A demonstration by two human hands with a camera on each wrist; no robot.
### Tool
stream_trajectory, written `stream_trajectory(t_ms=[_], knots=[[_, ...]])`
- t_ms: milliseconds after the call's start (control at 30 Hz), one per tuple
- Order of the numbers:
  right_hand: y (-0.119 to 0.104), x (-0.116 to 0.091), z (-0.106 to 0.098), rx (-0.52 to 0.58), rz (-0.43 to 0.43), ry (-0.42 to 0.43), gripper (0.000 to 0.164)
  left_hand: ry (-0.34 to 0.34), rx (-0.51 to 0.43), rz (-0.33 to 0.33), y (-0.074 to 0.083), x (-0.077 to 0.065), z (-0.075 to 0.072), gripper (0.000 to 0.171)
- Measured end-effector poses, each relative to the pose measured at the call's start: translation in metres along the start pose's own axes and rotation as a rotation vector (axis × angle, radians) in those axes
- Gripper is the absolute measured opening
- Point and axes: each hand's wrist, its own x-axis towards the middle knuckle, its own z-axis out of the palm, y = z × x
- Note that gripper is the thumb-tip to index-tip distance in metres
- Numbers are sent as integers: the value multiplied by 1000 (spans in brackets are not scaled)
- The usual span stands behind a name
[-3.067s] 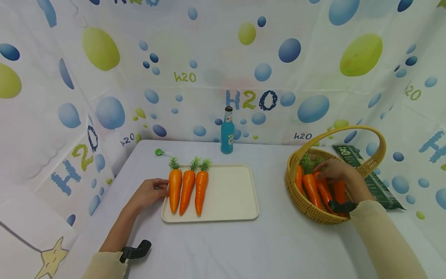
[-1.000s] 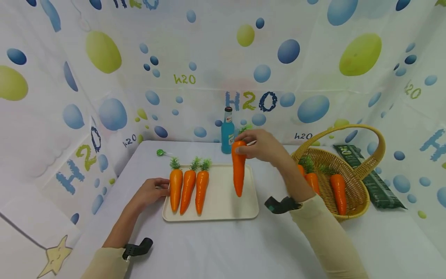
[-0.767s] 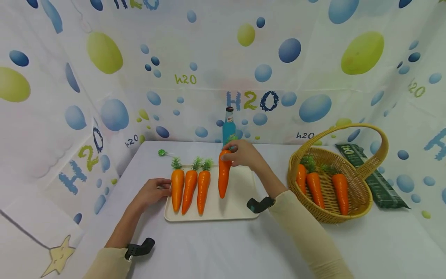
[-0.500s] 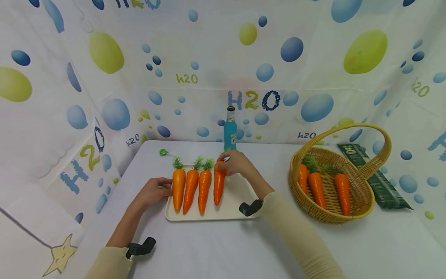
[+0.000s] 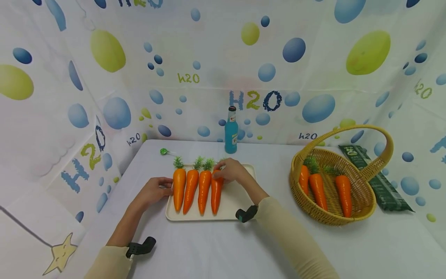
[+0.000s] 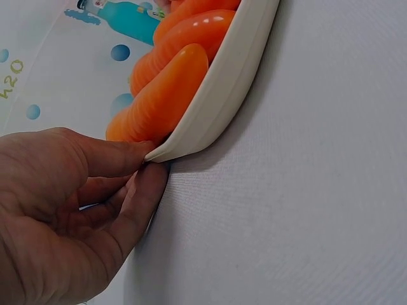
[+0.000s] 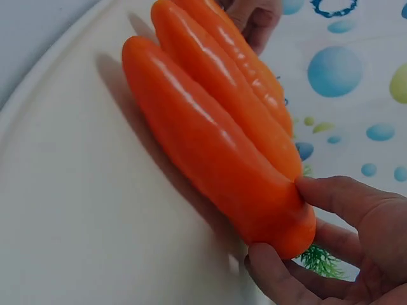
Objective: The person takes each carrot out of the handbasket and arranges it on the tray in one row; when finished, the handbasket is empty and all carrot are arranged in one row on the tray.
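A cream tray [image 5: 237, 203] bears several orange carrots with green leafy tops, lying side by side on its left half. My left hand [image 5: 152, 192] pinches the tray's left rim between thumb and fingers, beside the leftmost carrot [image 5: 179, 190]; the left wrist view shows this pinch up close. My right hand [image 5: 231, 171] grips the rightmost carrot [image 5: 216, 195] by its thick upper end, thumb on one side and fingers on the other. That carrot lies low over the tray, close against its neighbour [image 7: 235, 89], and its leaves are mostly hidden behind the hand.
A wicker basket [image 5: 364, 209] with a tall handle stands at the right, with several carrots [image 5: 344, 195] inside. Behind it lies a dark green packet [image 5: 390, 193]. A blue bottle [image 5: 231, 135] stands behind the tray, and a green lollipop [image 5: 163, 151] lies at the back left.
My right hand has taken a carrot out of the basket, carried it left over the tray and lowered it beside the other carrots. My left hand has stayed at the tray's rim.
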Motion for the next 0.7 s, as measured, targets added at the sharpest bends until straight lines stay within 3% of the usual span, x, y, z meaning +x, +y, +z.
stream_trajectory(t_ms=[700], knots=[[1, -5, -1, 9, -39, -6, 33, -3, 16, -19, -2, 1, 0, 47]])
